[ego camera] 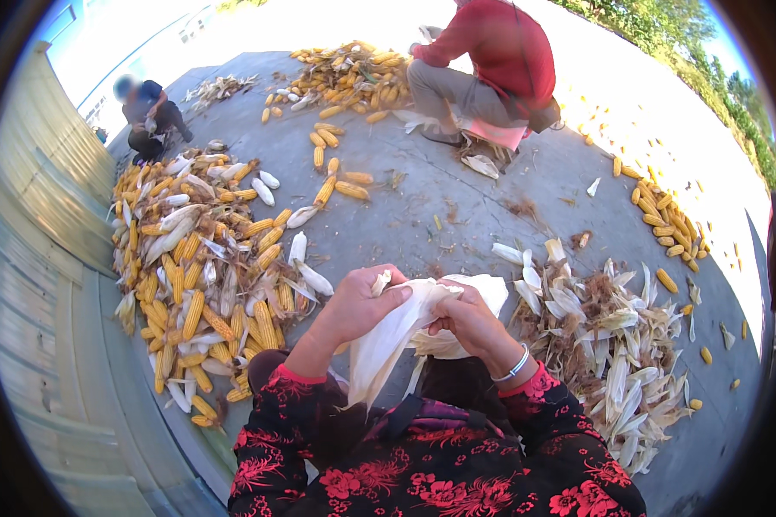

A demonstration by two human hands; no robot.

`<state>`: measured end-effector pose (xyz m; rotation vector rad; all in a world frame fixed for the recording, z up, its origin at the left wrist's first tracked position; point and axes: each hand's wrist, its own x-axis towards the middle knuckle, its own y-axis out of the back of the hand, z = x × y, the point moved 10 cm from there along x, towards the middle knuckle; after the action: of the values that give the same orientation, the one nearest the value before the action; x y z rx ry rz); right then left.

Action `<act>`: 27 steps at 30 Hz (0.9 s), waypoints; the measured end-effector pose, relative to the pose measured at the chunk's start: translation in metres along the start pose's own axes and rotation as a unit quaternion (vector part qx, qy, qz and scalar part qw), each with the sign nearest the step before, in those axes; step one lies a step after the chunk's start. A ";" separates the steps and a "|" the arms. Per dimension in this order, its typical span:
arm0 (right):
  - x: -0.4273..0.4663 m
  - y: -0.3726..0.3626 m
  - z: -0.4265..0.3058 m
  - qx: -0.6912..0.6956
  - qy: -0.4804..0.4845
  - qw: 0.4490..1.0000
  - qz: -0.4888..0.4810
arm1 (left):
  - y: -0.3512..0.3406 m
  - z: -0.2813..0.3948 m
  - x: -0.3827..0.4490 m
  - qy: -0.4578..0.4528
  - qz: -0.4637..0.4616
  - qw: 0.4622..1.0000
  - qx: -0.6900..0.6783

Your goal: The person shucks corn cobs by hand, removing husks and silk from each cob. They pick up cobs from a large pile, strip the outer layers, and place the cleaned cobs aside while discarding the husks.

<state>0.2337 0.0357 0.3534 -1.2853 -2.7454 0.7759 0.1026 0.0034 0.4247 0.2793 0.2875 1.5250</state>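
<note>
Pale corn husks (388,336) hang between my two hands, above my lap. My left hand (365,300) pinches the husk with the thumb on top. On the other side, my right hand (469,316), with a silver bracelet at the wrist, grips the gathered end of the same husk. More white husk leaves (491,294) spread out behind and under my right hand. Whether a cob is inside the husks is hidden. Nearest my left arm is a large pile of corn cobs (194,310), many bare and yellow, some still in husk.
Stripped husks and silk (614,349) lie heaped at the right. Yellow cobs (672,223) lie beyond them on the concrete (414,220). A seated person in red (517,58) is ahead by another corn pile (355,77). Another person (149,116) crouches beside the corrugated wall (52,161).
</note>
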 end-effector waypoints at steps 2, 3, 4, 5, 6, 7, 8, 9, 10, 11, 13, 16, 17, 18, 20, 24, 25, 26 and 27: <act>-0.002 -0.004 0.001 -0.004 0.000 1.000 0.002 | 0.000 -0.005 0.000 0.008 -0.003 1.000 0.000; -0.002 -0.005 0.002 -0.006 0.001 1.000 0.005 | 0.000 -0.007 0.000 0.011 -0.006 1.000 0.000; -0.003 -0.005 0.006 -0.002 -0.011 1.000 -0.003 | 0.000 -0.010 0.000 0.014 -0.006 1.000 -0.004; -0.003 -0.005 0.011 0.003 -0.023 1.000 -0.010 | 0.001 -0.013 0.001 0.017 -0.006 1.000 -0.008; -0.002 -0.005 0.014 0.007 -0.035 0.999 -0.018 | 0.001 -0.016 0.001 0.020 -0.006 1.000 -0.013; -0.003 -0.006 0.017 0.003 -0.046 0.998 -0.039 | 0.001 -0.019 0.001 0.027 -0.007 0.999 -0.025; -0.004 -0.008 0.019 -0.001 -0.058 0.996 -0.060 | 0.002 -0.022 0.000 0.034 -0.008 0.999 -0.037; -0.005 -0.009 0.022 -0.005 -0.071 0.994 -0.081 | 0.001 -0.025 0.000 0.043 -0.010 0.998 -0.050; -0.006 -0.009 0.022 0.017 -0.079 0.993 -0.086 | 0.001 -0.028 -0.001 0.054 -0.013 0.996 -0.064; -0.007 -0.010 0.021 0.039 -0.087 0.991 -0.090 | 0.001 -0.030 -0.001 0.065 -0.016 0.995 -0.077; -0.007 -0.006 0.017 0.053 -0.086 0.992 -0.072 | -0.002 -0.033 -0.003 0.080 -0.027 0.993 -0.080; -0.006 0.004 0.010 0.026 -0.056 0.998 -0.025 | -0.008 -0.028 -0.013 0.070 -0.051 0.994 -0.062; -0.004 0.007 0.010 0.017 -0.045 0.999 -0.020 | -0.013 -0.030 -0.016 0.051 -0.063 0.994 -0.068; -0.003 0.008 0.010 0.008 -0.035 0.999 -0.017 | -0.016 -0.030 -0.021 0.034 -0.073 0.994 -0.074; -0.005 0.001 0.000 0.006 -0.026 0.999 -0.034 | -0.010 -0.035 -0.024 0.054 -0.045 0.995 -0.072; -0.007 0.008 -0.004 0.011 -0.023 0.998 -0.050 | 0.010 -0.041 -0.013 0.083 0.003 0.994 -0.071; -0.008 0.008 -0.004 0.004 -0.023 0.999 -0.048 | 0.011 -0.039 -0.010 0.083 0.000 0.994 -0.071; -0.009 0.008 -0.005 -0.003 -0.024 0.999 -0.046 | 0.011 -0.037 -0.008 0.084 -0.004 0.994 -0.072; -0.011 0.008 -0.006 -0.010 -0.024 0.999 -0.044 | 0.008 -0.034 -0.006 0.068 -0.014 0.995 -0.069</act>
<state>0.2478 0.0347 0.3573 -1.1540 -2.8323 0.7846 0.0825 -0.0025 0.3958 0.0617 0.2905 1.5316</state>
